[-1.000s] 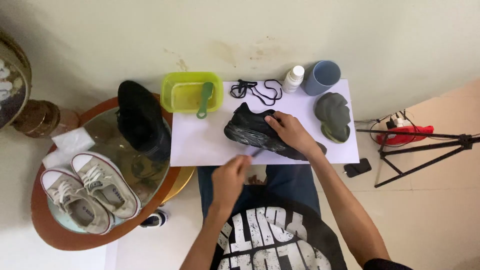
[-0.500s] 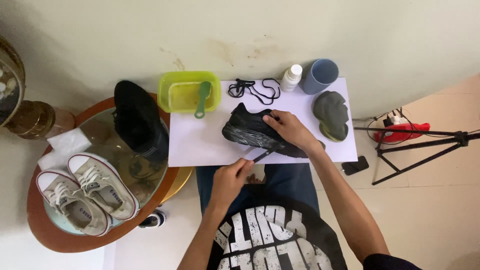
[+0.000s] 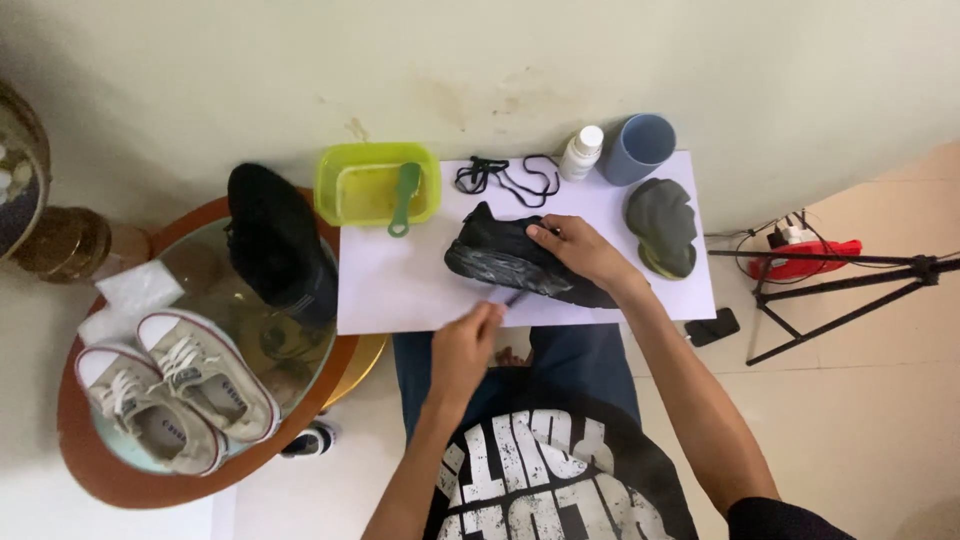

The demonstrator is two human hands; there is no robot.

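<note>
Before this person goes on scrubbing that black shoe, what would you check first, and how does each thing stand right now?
1. Black sneaker steadied by right hand: ok.
2. Small brush held in left hand: ok, though the tool is mostly hidden.
3. White sheet lies under the shoe: ok.
4. Yellow-green plastic tub with green brush within reach: ok.
5. Black laces removed, lying apart: ok.
6. Liquid in the tub: cannot tell.

Black shoe [image 3: 520,262] with grey-white smears on its side, on a white surface [image 3: 400,290]. Lime-green tub [image 3: 377,184], green brush [image 3: 403,198]. Black laces [image 3: 505,176]. Grey-blue cup [image 3: 637,148], white bottle [image 3: 580,153]. Dark grey-olive insoles [image 3: 662,225]. Off-white sneakers [image 3: 175,385], dark stripe on soles.
</note>
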